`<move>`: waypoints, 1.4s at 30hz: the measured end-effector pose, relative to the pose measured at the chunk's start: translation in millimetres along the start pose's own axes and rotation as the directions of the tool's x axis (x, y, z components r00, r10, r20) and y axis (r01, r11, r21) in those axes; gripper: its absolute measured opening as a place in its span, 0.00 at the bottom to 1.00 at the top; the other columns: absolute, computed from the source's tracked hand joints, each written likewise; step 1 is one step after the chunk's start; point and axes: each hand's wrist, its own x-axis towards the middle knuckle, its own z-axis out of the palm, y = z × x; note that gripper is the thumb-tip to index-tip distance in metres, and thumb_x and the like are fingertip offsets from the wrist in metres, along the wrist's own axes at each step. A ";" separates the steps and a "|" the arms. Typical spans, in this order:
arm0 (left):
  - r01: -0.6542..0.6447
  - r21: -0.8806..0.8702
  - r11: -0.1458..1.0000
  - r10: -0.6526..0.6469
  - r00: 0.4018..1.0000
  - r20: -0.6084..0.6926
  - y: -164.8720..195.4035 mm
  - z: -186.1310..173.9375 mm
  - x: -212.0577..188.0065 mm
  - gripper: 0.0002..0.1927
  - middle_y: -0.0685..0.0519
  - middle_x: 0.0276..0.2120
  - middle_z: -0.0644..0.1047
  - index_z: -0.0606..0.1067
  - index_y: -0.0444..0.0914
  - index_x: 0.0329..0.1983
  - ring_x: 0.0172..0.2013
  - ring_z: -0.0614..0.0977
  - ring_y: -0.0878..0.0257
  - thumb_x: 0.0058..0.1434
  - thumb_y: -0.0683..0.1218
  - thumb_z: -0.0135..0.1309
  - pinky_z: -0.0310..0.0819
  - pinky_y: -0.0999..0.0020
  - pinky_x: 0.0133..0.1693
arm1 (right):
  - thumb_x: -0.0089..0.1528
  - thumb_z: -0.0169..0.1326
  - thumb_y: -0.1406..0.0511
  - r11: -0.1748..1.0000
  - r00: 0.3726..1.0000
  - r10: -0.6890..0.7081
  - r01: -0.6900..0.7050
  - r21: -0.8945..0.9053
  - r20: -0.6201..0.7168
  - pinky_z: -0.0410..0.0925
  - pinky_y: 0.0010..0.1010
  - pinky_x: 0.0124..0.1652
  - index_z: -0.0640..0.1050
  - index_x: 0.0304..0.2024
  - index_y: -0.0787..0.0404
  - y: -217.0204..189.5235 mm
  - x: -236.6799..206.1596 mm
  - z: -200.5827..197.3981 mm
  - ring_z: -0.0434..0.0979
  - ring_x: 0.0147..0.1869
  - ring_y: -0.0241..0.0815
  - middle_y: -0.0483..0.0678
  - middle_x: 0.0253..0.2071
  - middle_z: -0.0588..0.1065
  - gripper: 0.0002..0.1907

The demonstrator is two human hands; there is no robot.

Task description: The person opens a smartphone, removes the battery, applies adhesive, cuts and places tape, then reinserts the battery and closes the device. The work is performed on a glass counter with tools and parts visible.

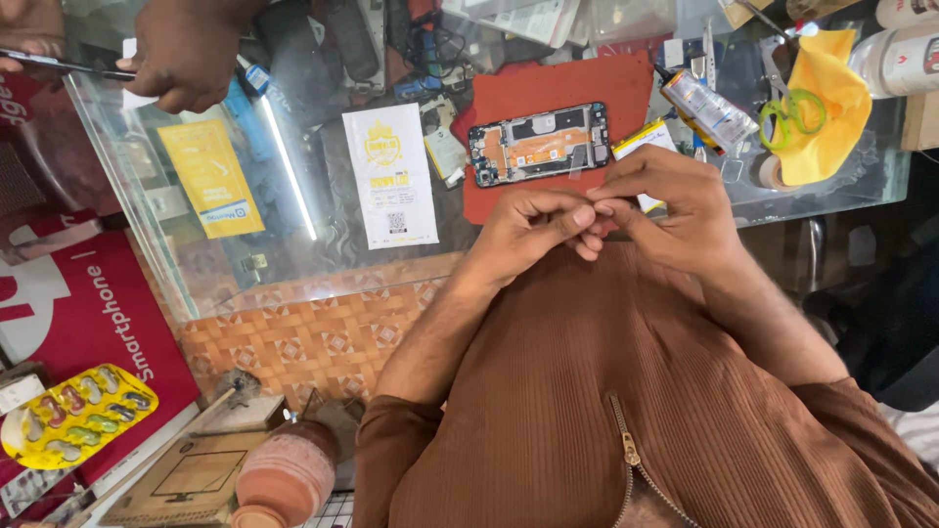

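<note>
Glass counter [323,254] runs in front of me, cluttered with repair bits, and an opened smartphone [540,143] lies back-off on a red mat [562,88] just beyond my knuckles, flat so its boards face up. My left hand [533,230] and right hand [675,210] meet fingertip to fingertip near my chest, both pinched on something tiny I can't make out; a thin clear strip seems to rise from them. A glue tube [706,106] and green-handled scissors [794,110] on a yellow cloth [831,98] sit within reach to the right. Another person's hand [186,54] grips a thin tool at the far left, partly cut off.
</note>
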 end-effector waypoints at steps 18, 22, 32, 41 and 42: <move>-0.171 -0.014 0.985 0.170 0.982 -0.079 -1.0 12.4 -1.3 0.13 0.46 0.45 0.79 0.80 0.30 0.51 0.41 0.84 0.62 0.75 0.45 0.52 0.84 0.68 0.46 | 0.58 0.70 0.73 0.847 0.904 -0.415 0.344 -0.406 -0.102 0.70 0.33 0.33 0.83 0.39 0.64 -7.7 -0.7 2.1 0.81 0.36 0.43 0.48 0.37 0.78 0.09; -0.138 -0.134 0.981 0.124 0.986 -0.107 -7.3 11.0 -2.1 0.15 0.47 0.45 0.79 0.79 0.30 0.55 0.44 0.84 0.60 0.75 0.46 0.52 0.83 0.63 0.50 | 0.57 0.71 0.73 0.815 0.878 -0.472 0.402 -0.418 -0.077 0.70 0.36 0.33 0.81 0.36 0.65 -14.2 3.6 3.9 0.79 0.36 0.47 0.48 0.35 0.76 0.09; -0.350 -0.227 0.909 0.305 0.929 -0.209 -20.4 -3.0 0.6 0.19 0.47 0.51 0.80 0.79 0.34 0.56 0.61 0.78 0.54 0.77 0.54 0.52 0.67 0.54 0.69 | 0.59 0.60 0.69 0.991 0.988 -0.136 0.137 -0.007 0.078 0.71 0.32 0.34 0.78 0.33 0.64 -19.0 -5.4 -2.3 0.79 0.35 0.43 0.49 0.33 0.76 0.04; -0.394 -0.208 0.896 0.369 0.918 -0.148 -30.9 -1.2 5.7 0.20 0.44 0.69 0.71 0.80 0.40 0.57 0.68 0.71 0.56 0.74 0.57 0.52 0.67 0.53 0.66 | 0.68 0.56 0.69 0.583 0.869 0.462 -0.447 0.678 0.176 0.72 0.22 0.29 0.77 0.50 0.70 -0.3 -13.8 37.4 0.80 0.34 0.34 0.49 0.36 0.79 0.11; -0.384 -0.193 0.903 0.362 0.921 -0.142 -32.1 -1.7 6.4 0.20 0.43 0.69 0.70 0.80 0.40 0.57 0.69 0.71 0.55 0.74 0.57 0.52 0.68 0.52 0.66 | 0.68 0.56 0.69 0.555 0.863 0.471 -0.452 0.698 0.185 0.72 0.22 0.28 0.77 0.49 0.70 1.6 -12.6 38.7 0.80 0.33 0.34 0.49 0.37 0.79 0.10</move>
